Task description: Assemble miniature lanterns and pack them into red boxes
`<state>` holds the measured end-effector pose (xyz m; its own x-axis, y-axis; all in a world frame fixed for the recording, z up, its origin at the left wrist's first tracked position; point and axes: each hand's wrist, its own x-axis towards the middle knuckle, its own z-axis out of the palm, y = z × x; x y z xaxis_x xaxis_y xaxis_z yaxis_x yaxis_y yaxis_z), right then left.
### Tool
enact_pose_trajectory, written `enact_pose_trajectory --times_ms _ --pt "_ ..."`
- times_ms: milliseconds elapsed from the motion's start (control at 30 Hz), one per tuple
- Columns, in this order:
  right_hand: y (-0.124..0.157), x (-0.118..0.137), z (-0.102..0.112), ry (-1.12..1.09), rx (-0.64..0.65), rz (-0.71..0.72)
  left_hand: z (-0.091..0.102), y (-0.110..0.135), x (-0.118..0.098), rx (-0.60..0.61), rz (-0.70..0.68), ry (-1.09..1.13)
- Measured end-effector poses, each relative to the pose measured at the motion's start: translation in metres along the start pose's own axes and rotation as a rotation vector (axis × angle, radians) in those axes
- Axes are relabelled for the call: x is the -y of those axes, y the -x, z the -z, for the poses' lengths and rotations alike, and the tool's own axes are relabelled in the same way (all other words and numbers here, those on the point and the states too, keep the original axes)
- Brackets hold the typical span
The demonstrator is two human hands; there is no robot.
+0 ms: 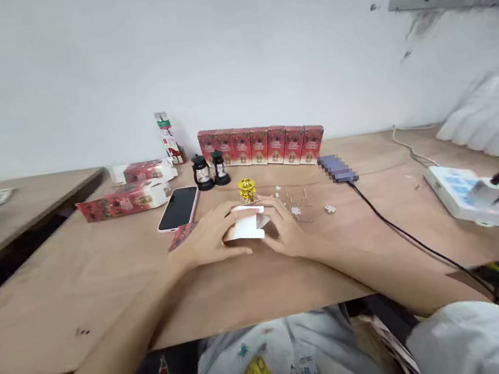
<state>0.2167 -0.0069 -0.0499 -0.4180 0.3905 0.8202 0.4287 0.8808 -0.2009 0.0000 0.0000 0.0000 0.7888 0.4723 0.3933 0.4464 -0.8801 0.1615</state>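
Both of my hands rest on the wooden table around a small white folded box. My left hand curls against its left side, fingers closed on it. My right hand grips its right side. A small gold lantern part stands just behind the box. Beside my left hand lies a red flat carton piece. Tiny metal and white parts are scattered right of my right hand.
A phone lies face up at left. Two small black lanterns and a row of red boxes stand at the back. More red-and-white cartons lie at left. A power strip and black cable sit at right.
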Motion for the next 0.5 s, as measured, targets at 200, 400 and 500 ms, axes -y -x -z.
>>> enact_pose_trajectory --times_ms 200,400,500 --pt "-0.003 0.003 0.003 -0.013 -0.024 0.096 0.001 0.002 0.001 -0.105 0.022 -0.108" --pt "-0.005 0.011 0.005 -0.039 -0.023 0.106 -0.001 0.003 0.003 -0.206 -0.040 -0.206" --pt "-0.005 0.012 0.005 -0.028 -0.057 0.071 0.001 0.002 0.002 -0.252 -0.051 -0.229"
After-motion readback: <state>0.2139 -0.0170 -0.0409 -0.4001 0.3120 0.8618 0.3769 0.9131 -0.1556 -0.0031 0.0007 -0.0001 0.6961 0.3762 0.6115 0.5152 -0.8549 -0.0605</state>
